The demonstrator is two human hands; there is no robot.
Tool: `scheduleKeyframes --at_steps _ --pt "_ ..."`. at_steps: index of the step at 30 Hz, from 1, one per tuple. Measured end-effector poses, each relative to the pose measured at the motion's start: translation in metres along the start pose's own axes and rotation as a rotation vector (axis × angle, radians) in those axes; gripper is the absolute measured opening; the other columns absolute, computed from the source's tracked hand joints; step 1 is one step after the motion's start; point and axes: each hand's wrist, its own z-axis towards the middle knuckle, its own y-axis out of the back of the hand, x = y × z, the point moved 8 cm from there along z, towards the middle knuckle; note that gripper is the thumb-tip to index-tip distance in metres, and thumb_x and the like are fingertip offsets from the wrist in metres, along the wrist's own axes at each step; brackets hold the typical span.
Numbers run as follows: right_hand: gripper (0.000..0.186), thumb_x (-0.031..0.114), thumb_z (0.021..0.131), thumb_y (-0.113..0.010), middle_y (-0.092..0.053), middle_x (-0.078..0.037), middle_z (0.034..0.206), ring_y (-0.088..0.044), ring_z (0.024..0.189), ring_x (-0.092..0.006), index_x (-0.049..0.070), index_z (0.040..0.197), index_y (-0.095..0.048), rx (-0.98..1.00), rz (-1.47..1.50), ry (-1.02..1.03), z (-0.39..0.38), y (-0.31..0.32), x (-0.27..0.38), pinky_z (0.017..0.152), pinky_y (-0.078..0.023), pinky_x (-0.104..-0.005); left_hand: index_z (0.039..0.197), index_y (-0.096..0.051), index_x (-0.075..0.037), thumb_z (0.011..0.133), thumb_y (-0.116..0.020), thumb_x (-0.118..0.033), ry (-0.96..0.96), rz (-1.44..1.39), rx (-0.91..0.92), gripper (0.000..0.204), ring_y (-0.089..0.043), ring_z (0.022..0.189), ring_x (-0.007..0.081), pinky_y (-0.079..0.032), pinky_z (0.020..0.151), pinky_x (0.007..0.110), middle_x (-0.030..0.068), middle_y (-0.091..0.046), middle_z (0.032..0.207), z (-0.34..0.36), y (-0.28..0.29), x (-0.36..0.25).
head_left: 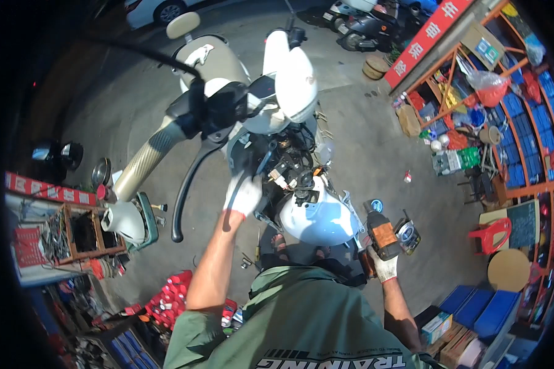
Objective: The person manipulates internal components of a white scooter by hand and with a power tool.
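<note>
I look down on a white scooter (289,80) with its front panels off and its wiring (292,166) exposed. My left hand (243,194), in a white glove, reaches up into the open front beside the wiring, just under the handlebar and its black brake lever (188,184). Whether it grips anything there I cannot tell. My right hand (385,267), also gloved, holds an orange and black cordless drill (381,234) low at my right side, away from the scooter. A loose white body panel (317,218) sits between my hands.
Concrete floor lies all around. Red shelving (505,104) packed with blue boxes and parts stands at the right, with a red plastic chair (492,234). A wooden tool crate (80,234) and red parts (169,298) sit at the left. Other scooters (363,24) are parked at the top.
</note>
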Motion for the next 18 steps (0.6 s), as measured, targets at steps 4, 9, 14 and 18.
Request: scheduleKeyframes --at_steps 4,9,14,18 --pt "0.042 0.012 0.079 -0.069 -0.062 -0.014 0.119 -0.057 0.115 -0.0306 0.006 0.12 -0.061 0.138 -0.095 0.161 -0.005 -0.013 0.024 0.098 -0.044 -0.0386 0.097 -0.061 -0.003 0.091 -0.053 -0.022 0.268 -0.658 0.109 0.022 -0.055 0.053 0.0214 -0.043 0.049 0.034 0.0124 -0.064 0.075 -0.077 -0.061 -0.004" --pt "0.045 0.016 0.082 -0.07 -0.065 -0.012 0.115 -0.062 0.108 -0.0257 0.006 0.124 -0.058 0.3 0.159 0.13 -0.011 -0.034 0.048 0.094 -0.049 -0.0342 0.117 -0.058 -0.005 0.095 -0.054 -0.031 0.583 -1.414 0.386 0.034 -0.043 0.049 0.0071 -0.032 0.044 0.021 0.0049 -0.066 0.093 -0.128 -0.141 -0.064" --pt "0.048 0.006 0.086 -0.065 -0.058 -0.01 0.126 -0.056 0.116 -0.018 0.001 0.131 -0.049 0.621 0.276 0.104 -0.03 -0.046 0.047 0.102 -0.043 -0.032 0.119 -0.057 -0.006 0.096 -0.054 -0.038 0.705 -1.927 0.645 0.04 -0.063 0.067 0.0128 -0.038 0.048 0.021 0.0076 -0.066 0.106 -0.149 -0.166 -0.116" --pt "0.046 0.009 0.087 -0.063 -0.057 -0.012 0.128 -0.056 0.116 -0.0204 0.001 0.131 -0.049 0.647 0.866 -0.213 -0.039 -0.058 -0.006 0.103 -0.043 -0.0336 0.105 -0.061 -0.006 0.096 -0.056 -0.033 0.952 -1.725 0.534 0.029 -0.061 0.072 0.0126 -0.047 0.058 0.024 0.0069 -0.067 0.093 -0.176 -0.198 -0.127"
